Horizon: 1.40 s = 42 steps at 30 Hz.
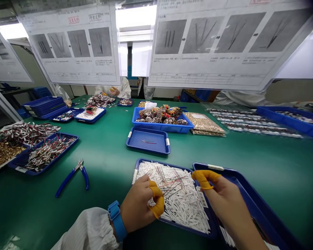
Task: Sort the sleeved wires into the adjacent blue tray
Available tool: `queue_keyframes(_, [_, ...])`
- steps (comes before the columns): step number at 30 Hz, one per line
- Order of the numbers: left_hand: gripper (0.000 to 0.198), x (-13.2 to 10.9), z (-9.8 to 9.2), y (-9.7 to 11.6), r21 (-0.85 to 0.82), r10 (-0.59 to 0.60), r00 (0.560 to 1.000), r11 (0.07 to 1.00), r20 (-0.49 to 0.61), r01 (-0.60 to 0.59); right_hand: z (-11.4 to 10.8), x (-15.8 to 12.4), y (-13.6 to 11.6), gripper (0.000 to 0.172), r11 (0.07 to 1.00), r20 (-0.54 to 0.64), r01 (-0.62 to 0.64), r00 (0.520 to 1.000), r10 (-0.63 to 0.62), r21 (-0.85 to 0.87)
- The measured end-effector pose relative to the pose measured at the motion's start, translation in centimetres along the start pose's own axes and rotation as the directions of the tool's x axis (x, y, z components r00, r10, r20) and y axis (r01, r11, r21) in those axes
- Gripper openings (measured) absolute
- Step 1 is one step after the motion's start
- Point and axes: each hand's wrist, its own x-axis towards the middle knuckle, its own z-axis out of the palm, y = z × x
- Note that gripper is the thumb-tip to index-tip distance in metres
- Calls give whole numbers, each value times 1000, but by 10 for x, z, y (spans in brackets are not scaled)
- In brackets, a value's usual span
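My left hand (143,199) is over the near-left edge of a blue tray (211,227) full of short white tubes (187,208). Its thumb and fingers, in yellow finger cots, curl into a pinch. Whatever lies between those fingertips is hidden. Several thin red and dark wires (172,182) rest on the white tubes just beyond it. My right hand (220,189), also with yellow finger cots, is at the tray's right side. Its thumb and forefinger press together, and I cannot make out anything between them.
Right of the tubes sits another blue tray (253,194), partly behind my right arm. Farther out, a small tray (147,140) holds a few wires. Blue-handled cutters (74,177) lie at left, near a tray of wired parts (50,151). A co-worker's hands (113,91) show across the table.
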Motion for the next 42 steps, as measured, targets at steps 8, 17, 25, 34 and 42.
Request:
queue_keyframes(8, [13,1,-1,2,27,-9,1000,1000,-30,10,19,-12,-24,32,997,247,3,969,-23,81])
queue_keyframes(17, [16,2,-1,-6,132,-11,999,991,-46,17,-9,0,1,17,985,66,83,995,-73,-152])
queue_keyframes(25, [15,3,-8,-5,152,-61,988,985,-145,84,6,-24,4,37,801,537,417,831,-145,-429])
queue_keyframes(34, [15,3,-7,-10,102,-96,982,988,-160,114,27,-22,5,9,627,538,505,828,-159,-592])
queue_keyframes(42, [16,3,-6,-12,105,-143,983,982,-118,156,23,-22,24,16,638,481,505,846,-230,-582])
